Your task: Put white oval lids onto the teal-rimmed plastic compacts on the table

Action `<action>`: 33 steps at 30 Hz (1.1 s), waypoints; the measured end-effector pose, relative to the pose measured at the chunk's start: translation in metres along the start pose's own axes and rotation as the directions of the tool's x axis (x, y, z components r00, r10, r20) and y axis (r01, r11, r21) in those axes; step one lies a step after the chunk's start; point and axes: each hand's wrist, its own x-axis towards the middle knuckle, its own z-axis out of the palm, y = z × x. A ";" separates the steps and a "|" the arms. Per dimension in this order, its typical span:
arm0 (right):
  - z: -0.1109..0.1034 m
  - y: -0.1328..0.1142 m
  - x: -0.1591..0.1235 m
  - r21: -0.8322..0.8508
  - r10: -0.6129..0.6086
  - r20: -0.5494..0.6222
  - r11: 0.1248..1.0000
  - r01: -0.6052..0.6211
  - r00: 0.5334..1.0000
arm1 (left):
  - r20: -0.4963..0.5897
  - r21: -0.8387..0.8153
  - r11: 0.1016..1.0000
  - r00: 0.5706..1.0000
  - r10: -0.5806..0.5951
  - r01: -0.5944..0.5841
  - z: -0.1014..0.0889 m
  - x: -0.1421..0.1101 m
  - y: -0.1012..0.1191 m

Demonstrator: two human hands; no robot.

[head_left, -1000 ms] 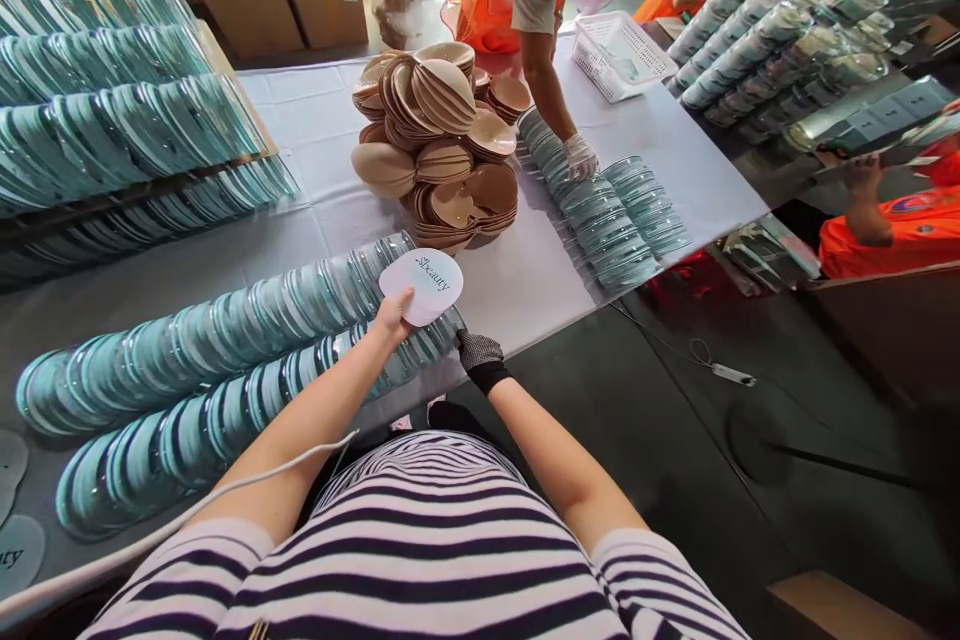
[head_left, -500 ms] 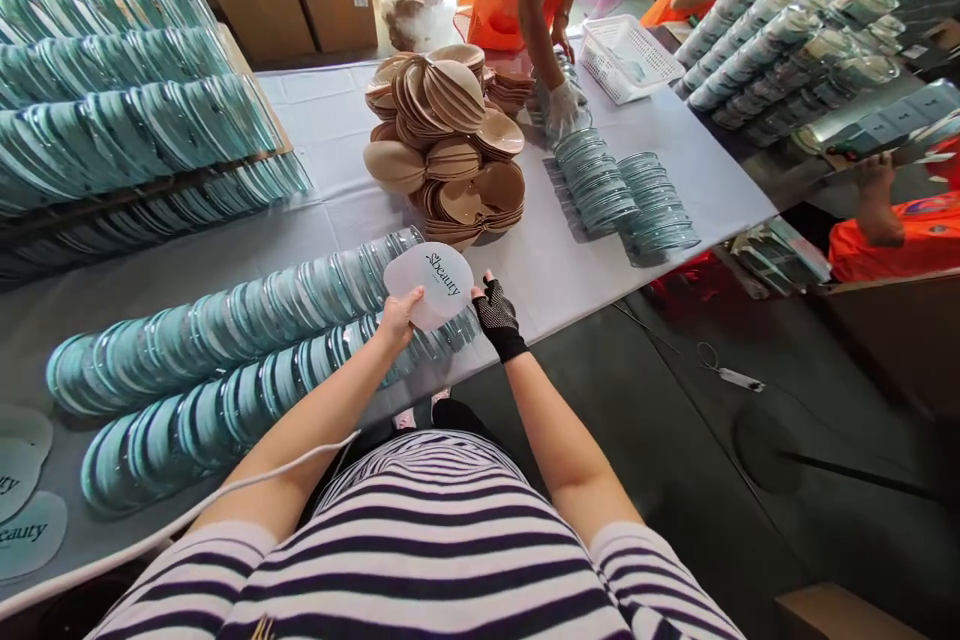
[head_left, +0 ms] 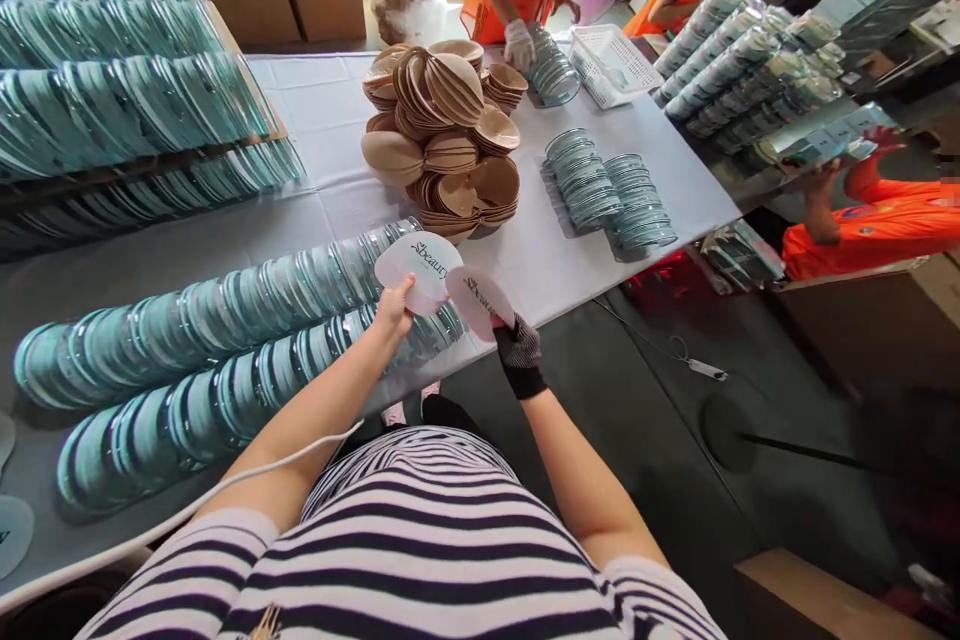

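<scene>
My left hand (head_left: 393, 310) pinches a white rounded card (head_left: 418, 266) printed "beauty" above the near end of two long rows of clear teal-tinted plastic shells (head_left: 225, 320). My right hand (head_left: 516, 352), in a black fingerless glove, grips a second white printed card (head_left: 480, 300), tilted away just to the right of the first. Both cards hover over the table's front edge (head_left: 525, 305). A pile of beige bra cups (head_left: 442, 140) sits behind them.
More teal shell rows (head_left: 120, 110) fill a rack at the left. Short shell stacks (head_left: 611, 190) lie at the right. A person in an orange vest, white-gloved hand (head_left: 519, 45), handles shells beside a white basket (head_left: 611, 65). Cardboard boxes stand behind.
My right hand has pulled a second card away from the one in my left hand. The gloved person across the table has moved a stack of shells farther back.
</scene>
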 end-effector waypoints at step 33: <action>0.049 -0.047 -0.018 -0.385 0.025 0.513 0.900 0.203 0.858 | -0.030 -0.102 0.994 0.999 -0.026 0.023 -0.005 0.014 -0.007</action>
